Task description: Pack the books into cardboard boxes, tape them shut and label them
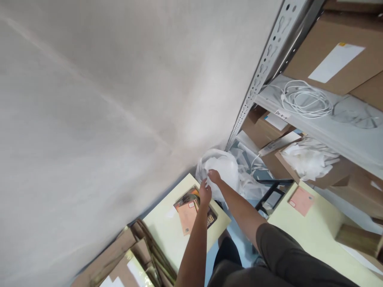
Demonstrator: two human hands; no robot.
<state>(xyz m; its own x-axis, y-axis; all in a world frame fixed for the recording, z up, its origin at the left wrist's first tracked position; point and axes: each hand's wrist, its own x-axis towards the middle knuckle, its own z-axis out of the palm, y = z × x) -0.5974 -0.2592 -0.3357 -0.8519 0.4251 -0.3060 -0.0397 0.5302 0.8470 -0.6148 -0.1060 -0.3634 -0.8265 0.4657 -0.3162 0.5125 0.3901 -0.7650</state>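
Both hands reach down toward a translucent white plastic bag [226,169] on the floor beside the wall. My right hand [214,176] is closed at the bag's upper left part, its fingers curled on thin plastic. My left hand [205,192] is just below it, fingers bent at the bag's near edge; what lies between them is too small to make out. Under my left forearm, a pink card [187,217] and a dark printed picture [212,218] lie on the pale yellow surface [158,217].
A metal shelf [344,131] on the right holds cardboard boxes [335,52] and a coiled white cable [306,99]. Another pale yellow surface [323,235] bears a pink card [301,200]. Flattened cardboard [119,255] leans at lower left. A bare wall fills the upper left.
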